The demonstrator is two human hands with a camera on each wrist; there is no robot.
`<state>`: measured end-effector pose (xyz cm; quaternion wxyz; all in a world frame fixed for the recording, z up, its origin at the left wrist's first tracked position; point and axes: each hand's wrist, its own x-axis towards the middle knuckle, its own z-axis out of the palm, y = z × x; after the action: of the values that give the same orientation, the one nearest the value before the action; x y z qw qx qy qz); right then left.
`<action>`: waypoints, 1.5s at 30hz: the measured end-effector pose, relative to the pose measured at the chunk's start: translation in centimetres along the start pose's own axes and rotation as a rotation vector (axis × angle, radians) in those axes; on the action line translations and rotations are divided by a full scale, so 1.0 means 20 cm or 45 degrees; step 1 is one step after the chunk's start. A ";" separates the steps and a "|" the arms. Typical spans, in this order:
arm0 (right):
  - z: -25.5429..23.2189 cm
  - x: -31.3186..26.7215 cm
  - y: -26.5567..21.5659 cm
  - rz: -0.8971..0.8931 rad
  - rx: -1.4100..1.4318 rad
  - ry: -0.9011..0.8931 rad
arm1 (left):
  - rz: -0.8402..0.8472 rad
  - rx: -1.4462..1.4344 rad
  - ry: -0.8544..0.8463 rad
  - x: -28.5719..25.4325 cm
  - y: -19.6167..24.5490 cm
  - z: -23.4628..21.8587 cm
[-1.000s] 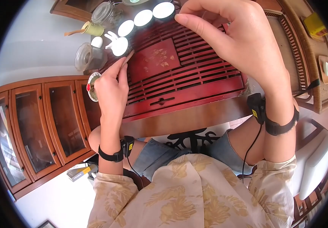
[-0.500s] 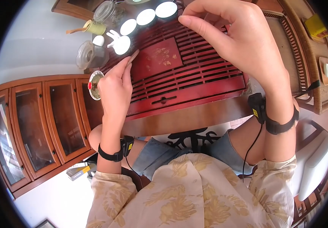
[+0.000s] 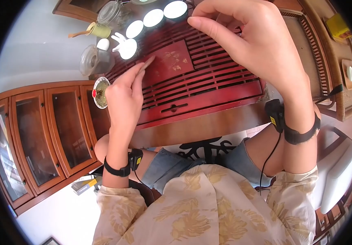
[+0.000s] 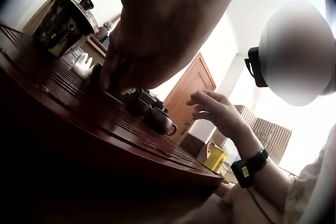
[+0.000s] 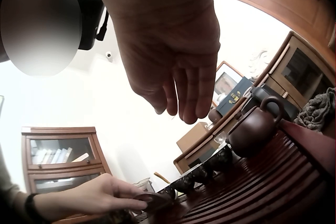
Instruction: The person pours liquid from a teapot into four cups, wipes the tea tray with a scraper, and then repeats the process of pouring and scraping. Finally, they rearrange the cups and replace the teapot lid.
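Note:
In the head view my left hand (image 3: pixel 125 98) pinches a thin brown piece (image 3: pixel 148 63) between thumb and fingers, above the red slatted tray (image 3: pixel 208 96) near its patterned panel. From the right wrist view this piece (image 5: pixel 153 201) looks dark, flat and rounded. My right hand (image 3: pixel 263 47) hovers over the tray's right side, fingers bent loosely, nothing visible in them. Beyond the left hand stand a white figure with ears (image 3: pixel 126 48) and three cups with bright white insides, the nearest cup (image 3: pixel 135 29) beside the figure.
A patterned bowl (image 3: pixel 101 93) with a red item lies left of the left hand. Glass jars (image 3: pixel 91 61) and a yellow-green holder (image 3: pixel 99 30) stand at the back left. The right wrist view shows a brown teapot (image 5: pixel 254 132) on the tray; a lidded cup (image 4: pixel 63 27) appears in the left wrist view.
My left hand has shifted a little right, bringing the brown piece over the patterned panel's edge. My right hand has hardly moved.

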<state>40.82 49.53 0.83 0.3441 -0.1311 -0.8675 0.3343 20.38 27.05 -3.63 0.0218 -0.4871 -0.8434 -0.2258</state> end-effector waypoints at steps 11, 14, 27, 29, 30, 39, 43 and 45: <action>0.02 -0.01 0.04 -0.019 0.196 0.013 | 0.057 0.048 0.018 0.04 -0.03 0.01; -0.04 0.00 -0.08 0.016 0.094 0.023 | 0.008 -0.030 -0.031 -0.05 0.01 -0.04; -0.03 0.00 -0.06 -0.017 0.053 -0.009 | -0.041 -0.071 -0.043 -0.05 -0.02 -0.07; -0.01 0.01 -0.01 0.047 0.131 -0.060 | -0.013 -0.081 -0.047 -0.06 -0.03 -0.08; 0.00 0.01 0.00 0.039 0.138 -0.049 | 0.000 -0.088 -0.051 -0.06 -0.03 -0.08; -0.02 0.00 -0.04 0.010 0.127 0.004 | -0.047 -0.107 -0.059 -0.05 -0.04 -0.08; -0.02 0.00 -0.05 0.007 0.135 0.003 | -0.111 -0.059 -0.100 -0.12 -0.03 -0.11; -0.03 0.01 -0.09 0.026 0.116 -0.005 | -0.107 -0.047 -0.072 -0.07 -0.04 -0.12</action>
<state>41.13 48.54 2.37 0.3447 -0.1234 -0.8506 0.3773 20.03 24.72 -2.14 -0.0205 -0.4578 -0.8590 -0.2281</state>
